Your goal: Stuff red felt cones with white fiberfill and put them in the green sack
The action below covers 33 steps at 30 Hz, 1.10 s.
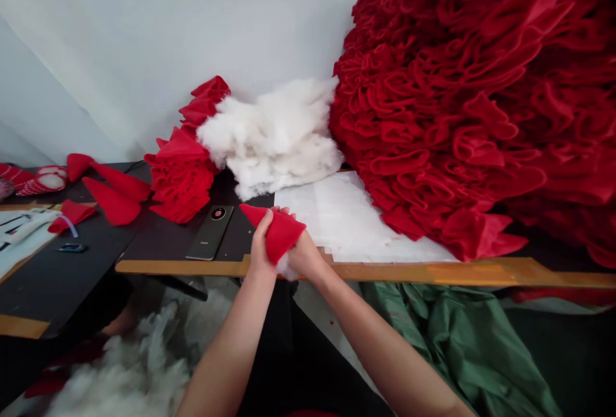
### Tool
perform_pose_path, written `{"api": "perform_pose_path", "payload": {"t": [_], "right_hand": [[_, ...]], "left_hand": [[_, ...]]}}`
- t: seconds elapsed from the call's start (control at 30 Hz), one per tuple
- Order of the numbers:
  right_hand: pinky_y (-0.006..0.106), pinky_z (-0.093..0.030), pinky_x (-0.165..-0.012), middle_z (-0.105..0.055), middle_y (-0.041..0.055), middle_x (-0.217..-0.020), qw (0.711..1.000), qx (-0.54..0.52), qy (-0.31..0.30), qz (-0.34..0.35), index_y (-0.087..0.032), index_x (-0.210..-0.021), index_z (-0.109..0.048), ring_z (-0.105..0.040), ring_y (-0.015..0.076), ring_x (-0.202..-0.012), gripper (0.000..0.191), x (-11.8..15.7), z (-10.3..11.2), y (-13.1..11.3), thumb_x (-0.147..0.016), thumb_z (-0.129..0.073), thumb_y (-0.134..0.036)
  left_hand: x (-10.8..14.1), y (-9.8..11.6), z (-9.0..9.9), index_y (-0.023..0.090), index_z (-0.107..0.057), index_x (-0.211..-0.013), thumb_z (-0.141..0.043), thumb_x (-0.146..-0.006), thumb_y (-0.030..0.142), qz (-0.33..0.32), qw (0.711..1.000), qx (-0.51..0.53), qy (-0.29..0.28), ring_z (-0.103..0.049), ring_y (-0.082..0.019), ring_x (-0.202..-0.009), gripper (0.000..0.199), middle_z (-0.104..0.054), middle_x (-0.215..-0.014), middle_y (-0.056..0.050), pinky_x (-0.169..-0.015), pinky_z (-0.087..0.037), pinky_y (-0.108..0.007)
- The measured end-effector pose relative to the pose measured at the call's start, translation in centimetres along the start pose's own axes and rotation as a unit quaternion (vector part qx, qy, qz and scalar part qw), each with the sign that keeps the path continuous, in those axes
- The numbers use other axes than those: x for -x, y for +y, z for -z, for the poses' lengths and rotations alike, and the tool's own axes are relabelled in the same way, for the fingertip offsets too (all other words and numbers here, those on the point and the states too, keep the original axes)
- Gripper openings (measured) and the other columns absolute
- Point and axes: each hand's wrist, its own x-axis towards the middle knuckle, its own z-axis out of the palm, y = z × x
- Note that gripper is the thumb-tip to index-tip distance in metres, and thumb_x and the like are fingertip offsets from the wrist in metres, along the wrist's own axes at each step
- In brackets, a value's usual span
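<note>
1. The left hand point(262, 247) is closed around a triangular red felt cone point(276, 234), its thumb up on the near face and its fingers wrapped around the side.
2. The right hand point(305, 256) is curled against the other side of the same cone, with its fingertips point(285, 210) just showing over the top edge. Neither hand is open; together they pinch and cup the felt.
3. The cone is held just above the wooden edge of the worktop point(385, 269), and a tuft of white fibre filling point(287, 268) shows at its lower end, between the palms.
4. The step in hand looks like packing filling into the cone. The next move calls for working that exposed tuft inside.
5. Nearby lie a black smartphone point(210, 232), a sheet of white paper point(351, 212), a heap of white fibre filling point(269, 138) and a large ruffled mass of red felt point(462, 102).
6. More red felt cones point(113, 202) lie further left on the worktop.
</note>
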Motion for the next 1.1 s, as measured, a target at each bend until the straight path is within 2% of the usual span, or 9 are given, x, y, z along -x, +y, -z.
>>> {"api": "perform_pose_path", "payload": {"t": [0.1,0.23,0.37,0.53,0.63,0.7,0.83,0.97,1.1], "right_hand": [[0.041,-0.054,-0.087,-0.067,0.0092,-0.108,0.996,-0.036,-0.080,-0.034,-0.018,-0.120,-0.057,-0.063,0.0237,-0.103,0.035,1.4,1.3,-1.4,-0.091,-0.042,-0.031],[0.049,-0.042,-0.104,-0.047,0.0178,-0.137,0.985,0.147,0.038,0.080,-0.014,-0.127,-0.051,-0.045,0.0288,-0.127,0.044,3.9,1.3,-2.0,-0.086,-0.054,-0.030],[0.046,-0.043,-0.103,-0.054,0.0178,-0.129,0.959,0.214,0.084,0.165,-0.014,-0.118,-0.057,-0.047,0.0270,-0.125,0.037,4.3,0.0,-1.0,-0.084,-0.044,-0.011],[0.032,-0.055,-0.066,-0.069,0.0048,-0.078,0.991,0.015,0.117,-0.067,-0.015,-0.089,-0.065,-0.064,0.0195,-0.071,0.023,2.3,-1.0,-0.9,-0.074,-0.048,-0.018],[0.028,-0.051,-0.054,-0.064,0.0018,-0.063,0.954,-0.204,0.105,-0.192,-0.015,-0.083,-0.064,-0.060,0.0164,-0.057,0.024,1.2,-1.3,-1.4,-0.077,-0.050,-0.033],[0.030,-0.053,-0.057,-0.066,0.0039,-0.068,0.944,-0.250,0.078,-0.201,-0.014,-0.089,-0.063,-0.063,0.0181,-0.061,0.029,1.2,-1.3,-1.7,-0.078,-0.050,-0.038],[0.040,-0.056,-0.078,-0.066,0.0119,-0.102,0.989,0.008,0.144,-0.009,-0.015,-0.107,-0.062,-0.064,0.0253,-0.095,0.030,2.8,-0.5,-1.6,-0.080,-0.057,-0.030],[0.048,-0.046,-0.100,-0.057,0.0144,-0.124,0.918,0.256,0.119,0.277,-0.018,-0.118,-0.057,-0.049,0.0264,-0.123,0.036,4.0,0.0,-0.6,-0.085,-0.049,-0.008],[0.045,-0.051,-0.095,-0.058,0.0164,-0.124,0.913,0.287,0.064,0.283,-0.015,-0.124,-0.053,-0.052,0.0260,-0.121,0.043,3.1,0.0,0.4,-0.085,-0.039,-0.002]], "left_hand": [[-0.7,1.2,0.9,0.018,-0.057,-0.078,-0.062,-0.078,0.030,0.020,0.997,0.046,0.058,-0.065,-0.015,-0.071,0.013,-0.066,-0.073,-0.002,-0.075,-0.054,-0.030],[-1.0,2.2,1.1,0.016,-0.060,-0.078,-0.062,-0.078,0.029,0.016,0.992,0.091,0.089,-0.063,-0.013,-0.061,0.014,-0.065,-0.070,-0.001,-0.068,-0.053,-0.027],[-0.5,1.8,0.7,0.017,-0.060,-0.082,-0.067,-0.074,0.029,-0.004,0.992,0.112,0.051,-0.066,-0.016,-0.072,0.016,-0.067,-0.078,-0.002,-0.078,-0.052,-0.032],[0.4,0.2,0.8,0.019,-0.062,-0.093,-0.074,-0.066,0.034,-0.045,0.994,0.096,-0.002,-0.067,-0.020,-0.081,0.033,-0.067,-0.085,-0.003,-0.083,-0.050,-0.035],[0.6,0.1,0.8,0.018,-0.063,-0.093,-0.076,-0.063,0.031,-0.063,0.995,0.076,0.018,-0.065,-0.016,-0.074,0.036,-0.067,-0.083,-0.002,-0.075,-0.050,-0.029],[0.4,0.6,0.8,0.017,-0.063,-0.092,-0.076,-0.063,0.028,-0.067,0.994,0.072,0.039,-0.064,-0.015,-0.070,0.034,-0.067,-0.081,-0.002,-0.070,-0.050,-0.027],[-0.2,2.3,1.1,0.016,-0.063,-0.084,-0.070,-0.070,0.026,-0.039,0.990,0.105,0.082,-0.064,-0.014,-0.066,0.019,-0.068,-0.077,-0.003,-0.067,-0.051,-0.027],[-0.3,2.8,1.6,0.015,-0.063,-0.081,-0.066,-0.074,0.026,0.002,0.989,0.129,0.071,-0.065,-0.014,-0.067,0.014,-0.068,-0.076,-0.004,-0.070,-0.052,-0.027],[0.5,1.7,1.4,0.014,-0.063,-0.088,-0.072,-0.069,0.028,0.010,0.995,0.096,0.039,-0.065,-0.014,-0.067,0.026,-0.068,-0.077,-0.004,-0.070,-0.051,-0.025]]}}
